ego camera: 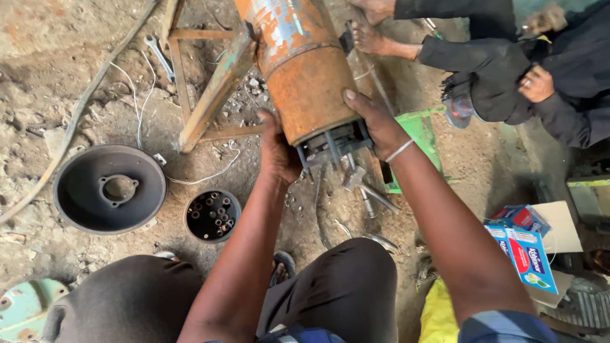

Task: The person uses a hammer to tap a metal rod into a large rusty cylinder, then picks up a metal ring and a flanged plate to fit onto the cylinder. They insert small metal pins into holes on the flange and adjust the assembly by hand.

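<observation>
A large rusty orange metal cylinder (305, 70) lies tilted on a rusted angle-iron stand (210, 89), its near end showing dark metal parts and studs (330, 146). My left hand (277, 149) grips the cylinder's lower left edge. My right hand (375, 121), with a thin bangle on the wrist, holds its right side near the end. Both hands press against the cylinder from opposite sides. My knees in dark trousers fill the bottom of the view.
A round dark metal cover (109, 188) and a small black tub of bolts (213, 216) lie on the dirt floor at left. A wrench (157, 54) lies beyond. Another person in dark clothes (508, 70) crouches at top right. Blue cartons (524, 244) sit at right.
</observation>
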